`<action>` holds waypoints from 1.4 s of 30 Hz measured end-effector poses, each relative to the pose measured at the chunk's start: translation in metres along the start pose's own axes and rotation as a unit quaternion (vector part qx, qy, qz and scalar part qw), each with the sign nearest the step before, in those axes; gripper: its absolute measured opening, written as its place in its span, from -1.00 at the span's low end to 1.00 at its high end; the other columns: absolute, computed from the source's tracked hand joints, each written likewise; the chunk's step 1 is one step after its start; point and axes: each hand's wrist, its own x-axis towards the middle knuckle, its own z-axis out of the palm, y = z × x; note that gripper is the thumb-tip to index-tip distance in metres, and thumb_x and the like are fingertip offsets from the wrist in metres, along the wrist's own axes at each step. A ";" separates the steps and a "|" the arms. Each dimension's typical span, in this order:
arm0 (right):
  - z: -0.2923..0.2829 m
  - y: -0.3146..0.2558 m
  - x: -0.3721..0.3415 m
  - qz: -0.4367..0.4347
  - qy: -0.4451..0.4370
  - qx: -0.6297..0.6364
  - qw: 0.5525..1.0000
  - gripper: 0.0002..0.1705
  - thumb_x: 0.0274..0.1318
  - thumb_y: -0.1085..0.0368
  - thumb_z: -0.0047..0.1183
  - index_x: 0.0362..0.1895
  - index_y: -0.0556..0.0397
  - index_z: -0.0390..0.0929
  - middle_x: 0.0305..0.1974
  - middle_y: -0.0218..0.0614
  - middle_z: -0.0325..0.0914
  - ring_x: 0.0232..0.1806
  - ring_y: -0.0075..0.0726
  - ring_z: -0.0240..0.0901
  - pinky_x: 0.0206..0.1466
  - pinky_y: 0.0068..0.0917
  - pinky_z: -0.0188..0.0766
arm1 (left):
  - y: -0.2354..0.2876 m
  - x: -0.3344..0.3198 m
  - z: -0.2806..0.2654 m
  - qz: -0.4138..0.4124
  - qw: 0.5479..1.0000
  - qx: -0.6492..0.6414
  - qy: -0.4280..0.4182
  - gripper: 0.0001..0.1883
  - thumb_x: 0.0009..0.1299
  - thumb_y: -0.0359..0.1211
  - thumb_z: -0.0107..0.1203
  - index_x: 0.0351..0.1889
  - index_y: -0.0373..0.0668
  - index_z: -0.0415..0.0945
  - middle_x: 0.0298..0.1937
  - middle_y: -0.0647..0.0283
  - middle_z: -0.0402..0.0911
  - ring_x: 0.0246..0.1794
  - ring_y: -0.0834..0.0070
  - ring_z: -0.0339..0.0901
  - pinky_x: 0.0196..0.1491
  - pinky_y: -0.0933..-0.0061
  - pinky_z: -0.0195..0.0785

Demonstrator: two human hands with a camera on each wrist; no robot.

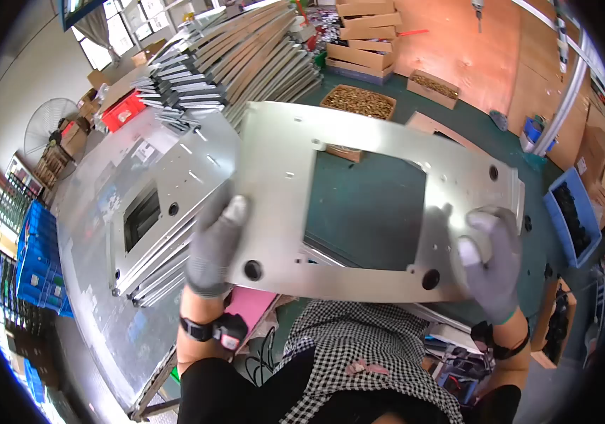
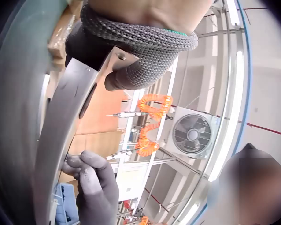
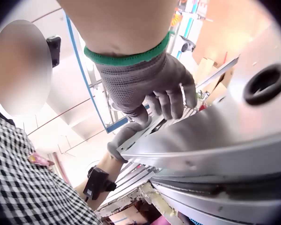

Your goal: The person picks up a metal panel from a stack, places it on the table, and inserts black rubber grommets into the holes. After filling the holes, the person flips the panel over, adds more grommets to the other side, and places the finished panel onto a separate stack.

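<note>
A bare metal panel (image 1: 274,212) with a large rectangular cutout and black rubber grommets (image 1: 253,270) is tilted up in front of the person. The gloved left hand (image 1: 219,244) grips its left edge, thumb on the front face, as the left wrist view shows too. Over the right part of the panel is the gloved right hand (image 1: 491,261), its fingers loosely bent and its fingertips close to the metal. No object shows between those fingers in the right wrist view, where one grommet (image 3: 267,84) appears near the hand. More sheet metal lies beneath the panel.
A stack of similar panels (image 1: 154,233) lies on the metal table (image 1: 90,212) at left. Behind it rises a taller stack (image 1: 260,56). Boxes of small brass-coloured parts (image 1: 359,101) stand at the back. A blue bin (image 1: 572,215) of black parts is at right.
</note>
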 end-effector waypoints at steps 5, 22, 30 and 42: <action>0.010 0.055 0.016 0.052 0.088 0.002 0.995 -0.77 0.08 0.37 0.11 -0.15 0.14 0.49 -0.21 -0.11 0.50 -0.14 -0.04 0.43 0.01 -0.27 0.34 | 0.053 -0.028 -0.147 0.062 0.959 0.041 0.273 -0.57 0.51 -0.20 0.02 0.20 -0.29 0.40 -0.05 0.16 0.61 -0.17 0.44 0.61 -0.14 0.46 0.53; 0.102 0.181 0.012 0.158 -0.113 -0.041 0.980 -0.80 0.07 0.24 0.14 -0.21 -0.02 0.51 -0.26 -0.34 0.59 -0.17 -0.23 0.56 0.00 -0.24 0.35 | -0.045 -0.034 -0.456 -0.174 0.883 0.380 0.214 -0.67 0.44 -0.22 0.08 -0.05 -0.31 0.57 -0.34 0.29 0.60 -0.35 0.53 0.52 -0.27 0.46 0.41; 0.094 0.248 -0.013 0.230 -0.319 -0.204 0.896 -0.34 0.09 0.04 0.12 0.28 -0.06 0.35 0.17 -0.19 0.43 0.26 -0.13 0.33 0.35 -0.16 0.14 | -0.039 0.007 -0.484 -0.111 0.761 0.619 0.160 -0.59 0.39 -0.33 0.04 0.16 -0.31 0.48 0.07 0.03 0.55 0.03 0.27 0.48 0.13 0.30 0.33; 0.112 0.211 0.016 0.212 -0.381 -0.118 0.892 -0.29 0.03 -0.31 0.13 -0.05 0.08 0.61 -0.03 -0.03 0.52 0.07 0.05 0.46 0.18 -0.15 0.29 | -0.005 0.026 0.041 0.042 0.960 0.188 -0.202 -0.13 0.40 0.22 0.03 0.43 -0.27 0.19 0.22 -0.08 0.46 0.14 0.13 0.47 0.23 0.17 0.28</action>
